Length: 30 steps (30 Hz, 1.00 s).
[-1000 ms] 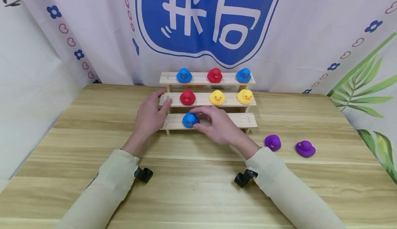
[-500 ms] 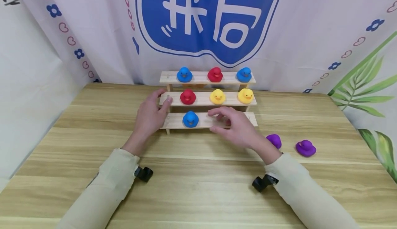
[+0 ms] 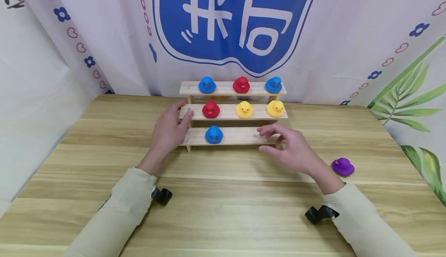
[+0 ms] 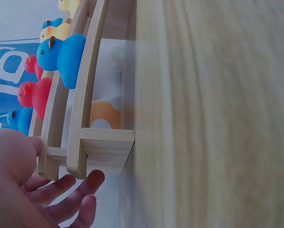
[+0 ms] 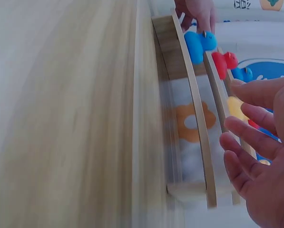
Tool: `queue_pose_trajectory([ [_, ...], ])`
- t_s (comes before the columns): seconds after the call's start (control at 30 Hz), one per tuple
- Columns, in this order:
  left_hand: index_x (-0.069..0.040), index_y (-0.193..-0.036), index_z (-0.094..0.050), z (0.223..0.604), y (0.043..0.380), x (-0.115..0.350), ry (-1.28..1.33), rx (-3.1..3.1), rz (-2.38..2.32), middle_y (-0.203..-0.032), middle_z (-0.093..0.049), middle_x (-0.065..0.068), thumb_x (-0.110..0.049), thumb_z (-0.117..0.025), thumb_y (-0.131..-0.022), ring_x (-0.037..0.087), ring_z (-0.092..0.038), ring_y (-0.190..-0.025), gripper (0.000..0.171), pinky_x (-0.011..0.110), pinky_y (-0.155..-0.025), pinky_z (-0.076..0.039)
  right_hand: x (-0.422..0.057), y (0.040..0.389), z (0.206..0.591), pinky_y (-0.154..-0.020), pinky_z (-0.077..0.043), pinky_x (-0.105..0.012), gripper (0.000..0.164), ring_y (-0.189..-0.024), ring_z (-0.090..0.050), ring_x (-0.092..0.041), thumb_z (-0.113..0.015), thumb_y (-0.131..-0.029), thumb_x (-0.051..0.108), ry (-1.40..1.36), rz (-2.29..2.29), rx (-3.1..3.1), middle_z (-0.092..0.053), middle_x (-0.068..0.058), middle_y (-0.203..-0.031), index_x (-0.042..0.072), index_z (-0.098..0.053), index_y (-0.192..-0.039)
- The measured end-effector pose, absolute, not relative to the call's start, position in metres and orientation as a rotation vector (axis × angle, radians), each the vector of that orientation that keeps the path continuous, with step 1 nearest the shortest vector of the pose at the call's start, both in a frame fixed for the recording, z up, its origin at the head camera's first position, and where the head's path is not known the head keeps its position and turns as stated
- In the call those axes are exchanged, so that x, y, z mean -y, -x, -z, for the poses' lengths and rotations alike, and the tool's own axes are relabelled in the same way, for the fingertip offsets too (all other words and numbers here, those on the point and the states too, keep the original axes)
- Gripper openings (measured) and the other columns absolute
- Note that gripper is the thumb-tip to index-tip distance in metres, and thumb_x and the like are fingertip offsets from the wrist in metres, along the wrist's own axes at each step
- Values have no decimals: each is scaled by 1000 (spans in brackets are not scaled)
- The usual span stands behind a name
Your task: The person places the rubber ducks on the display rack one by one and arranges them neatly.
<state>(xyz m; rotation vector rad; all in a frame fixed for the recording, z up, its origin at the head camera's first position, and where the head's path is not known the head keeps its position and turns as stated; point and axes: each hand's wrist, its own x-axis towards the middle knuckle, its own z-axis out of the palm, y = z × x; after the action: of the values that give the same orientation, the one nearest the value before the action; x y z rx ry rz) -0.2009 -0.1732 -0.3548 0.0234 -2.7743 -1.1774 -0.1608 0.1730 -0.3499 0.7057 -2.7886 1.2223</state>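
A three-tier wooden display stand (image 3: 240, 136) carries rubber ducks. My left hand (image 3: 170, 127) holds its left end, thumb on the middle board and fingers around the board ends in the left wrist view. A blue rubber duck (image 3: 214, 134) sits toward the left on the bottom tier. My right hand (image 3: 290, 146) hovers by that tier's right end, fingers spread and loosely bent with nothing between them. On the middle tier sit a red duck (image 3: 210, 110) and two yellow ducks, one of them (image 3: 244, 110) in the centre. A purple duck (image 3: 343, 167) lies right of my right hand.
The top tier holds a blue duck (image 3: 207, 85), a red duck (image 3: 241, 85) and another blue duck at right. A printed curtain (image 3: 122, 55) hangs close behind the stand. The wooden table (image 3: 216, 210) extends in front and to both sides.
My right hand has let go of the blue duck on the bottom tier and moved right. It now hides the nearer purple duck. My left hand stays put.
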Motion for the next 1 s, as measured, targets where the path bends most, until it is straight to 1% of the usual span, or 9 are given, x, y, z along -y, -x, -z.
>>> queue_pose_trajectory([
  [0.17,-14,-161,-44,355,201,172,-28,2774,1171,-162,-50,16,-46,-52,-111,37,-64,-110,60,58,-107,-52,-193,156,352,-88,-59,-44,40,-110,-69,-23,-83,-93,13,-703,-1175,2767,-76,-4,-124,12,-69,-131],
  [0.37,-14,-161,-44,354,201,172,-36,2782,1168,-163,-50,16,-46,-52,-111,36,-64,-106,60,57,-104,-53,-217,149,352,-91,-57,-44,44,-115,-67,-23,-84,-92,17,-667,-1122,2819,-74,-3,-129,13,-67,-133],
  [0.47,-14,-161,-44,355,201,172,-40,2780,1169,-163,-50,16,-45,-52,-111,36,-64,-107,60,57,-104,-53,-227,145,352,-93,-57,-43,46,-119,-66,-26,-84,-93,20,-633,-1105,2847,-73,-4,-131,14,-66,-135],
  [0.63,-12,-160,-46,355,201,172,-19,2762,1157,-161,-52,17,-44,-53,-111,38,-64,-117,59,59,-110,-50,-240,139,351,-95,-57,-37,50,-122,-65,-30,-85,-92,23,-593,-1087,2884,-71,-7,-135,14,-65,-137],
  [0.7,-12,-160,-46,356,201,172,-12,2757,1153,-160,-53,18,-44,-53,-111,37,-63,-119,59,59,-111,-49,-244,136,352,-97,-56,-36,52,-123,-65,-30,-86,-92,23,-584,-1069,2905,-70,-9,-136,14,-65,-138],
  [0.8,-12,-160,-46,356,200,172,-11,2757,1156,-160,-53,18,-45,-53,-110,37,-65,-112,60,59,-108,-51,-249,133,355,-97,-56,-39,55,-122,-65,-31,-87,-90,24,-564,-1032,2937,-70,-10,-136,15,-64,-140],
  [0.9,-12,-160,-45,356,200,172,-14,2759,1159,-160,-53,17,-45,-53,-110,36,-66,-107,60,57,-103,-54,-253,132,358,-96,-57,-41,57,-120,-66,-30,-89,-88,22,-552,-1009,2949,-71,-11,-134,14,-64,-139],
  [1.0,-12,-160,-45,355,200,172,-16,2761,1155,-160,-52,17,-45,-53,-111,37,-65,-113,60,58,-106,-53,-256,131,361,-95,-58,-38,58,-117,-67,-30,-89,-87,17,-557,-995,2954,-71,-10,-133,12,-64,-139],
])
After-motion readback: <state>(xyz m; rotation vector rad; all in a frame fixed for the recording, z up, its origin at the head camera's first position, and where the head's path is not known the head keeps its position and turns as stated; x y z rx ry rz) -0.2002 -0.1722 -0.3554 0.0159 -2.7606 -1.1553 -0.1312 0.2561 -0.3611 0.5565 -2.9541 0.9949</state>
